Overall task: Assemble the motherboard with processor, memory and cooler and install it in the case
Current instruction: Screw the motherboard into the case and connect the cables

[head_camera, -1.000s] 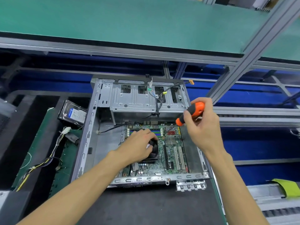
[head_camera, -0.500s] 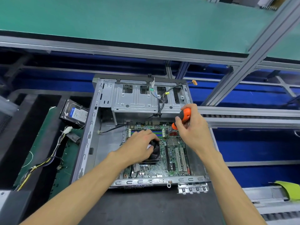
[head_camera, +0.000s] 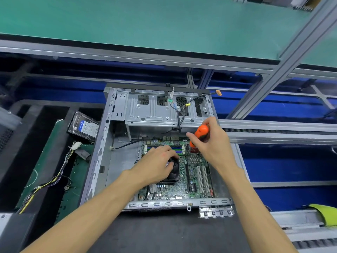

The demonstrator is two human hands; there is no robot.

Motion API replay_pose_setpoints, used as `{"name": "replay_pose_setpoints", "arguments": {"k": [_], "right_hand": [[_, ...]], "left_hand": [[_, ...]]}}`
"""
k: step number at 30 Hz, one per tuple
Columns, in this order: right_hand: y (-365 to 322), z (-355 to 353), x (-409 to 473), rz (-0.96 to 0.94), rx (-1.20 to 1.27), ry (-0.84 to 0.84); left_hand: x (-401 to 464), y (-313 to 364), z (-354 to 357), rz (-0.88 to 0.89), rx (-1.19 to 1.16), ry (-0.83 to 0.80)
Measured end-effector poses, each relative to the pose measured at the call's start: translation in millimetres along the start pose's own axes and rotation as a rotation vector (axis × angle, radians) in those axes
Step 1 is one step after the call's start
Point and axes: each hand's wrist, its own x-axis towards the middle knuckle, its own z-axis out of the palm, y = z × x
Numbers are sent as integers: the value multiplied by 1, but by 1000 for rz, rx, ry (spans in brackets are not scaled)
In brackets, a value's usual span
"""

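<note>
The motherboard was seen already seated flat inside the open case, so placement was judged done. The cooler, a black round-finned block with a fan, was sitting on the motherboard left of centre, so the processor was presumed under it, not visible. Coloured strips, blue and green, were seen at the motherboard's far edge in the memory slots; whether actual sticks were fitted could not be told. The left hand was laid over the cooler, fingers curled round its top edge, holding it down. The right hand was closed round the screwdriver, orange rubbery handle with black bands, shaft angled down toward the motherboard just right of the cooler's far corner; the tip was too small to be seen clearly. Fastening of the cooler or board was judged the step in hand; remaining screws and cable hookup were judged left. Loose black cables were draped from the drive bay beyond the motherboard, unplugged ends showing. The case was bare stamped grey steel, boxy, with punched vents. The board was green, densely populated, with white long slots on its right. A hard drive, metal with a blue-white label, was lying left of the case beyond a wire bundle.
</note>
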Motion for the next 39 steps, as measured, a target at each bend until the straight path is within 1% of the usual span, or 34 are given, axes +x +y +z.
{"name": "replay_pose_setpoints", "arguments": {"k": [2, 5, 7, 9, 10, 12, 16, 18, 20, 21, 23, 25, 26, 28, 31, 32, 33, 34, 35, 36, 37, 39], "right_hand": [[-2, 4, 2, 11, -38, 10], [-7, 9, 5, 7, -111, -6], [-9, 12, 7, 6, -119, -45], [-9, 16, 7, 23, -89, -102], [-8, 18, 6, 41, -66, -127], [-8, 19, 6, 66, -47, -155], [-4, 11, 5, 50, 17, -199], [-4, 3, 5, 36, 41, -227], [-4, -4, 5, 11, 2, -207], [-4, -6, 5, 6, -12, -193], [-4, -8, 6, 18, -12, -191], [-3, -8, 5, 37, -2, -198], [-3, -8, 5, 35, -1, -198], [-2, -7, 2, 2, -9, -189], [-2, -9, 1, -13, 3, -178], [-2, -9, 2, -6, 8, -182], [-2, -9, 2, -4, 11, -187], [-1, -8, 3, -1, 15, -192], [-1, -8, 3, 6, 16, -198], [0, -8, 3, 17, 16, -205], [1, -7, 3, 25, 16, -208], [1, -7, 3, 19, 14, -206]], "left_hand": [[2, 9, -9, -1, -14, 115], [11, 31, -35, -36, -137, 383], [19, 47, -53, -51, -176, 455], [27, 58, -66, -29, -118, 483], [30, 62, -71, -7, -65, 477], [37, 66, -75, 30, 14, 417], [46, 66, -82, 88, -1, 298], [49, 65, -92, 142, 10, 184], [50, 66, -100, 191, -9, 79], [50, 68, -101, 194, -5, 63], [50, 73, -98, 147, 60, 125], [52, 79, -93, 39, 149, 219], [54, 80, -92, 12, 180, 235], [57, 85, -96, 48, 182, 174], [59, 89, -103, 170, 158, -26], [58, 90, -104, 176, 143, -39], [57, 91, -103, 160, 135, 10], [57, 92, -101, 116, 152, 98], [57, 92, -99, 47, 200, 177], [58, 93, -96, -25, 262, 218], [59, 93, -94, -71, 297, 230], [60, 94, -93, -52, 285, 198]]}}
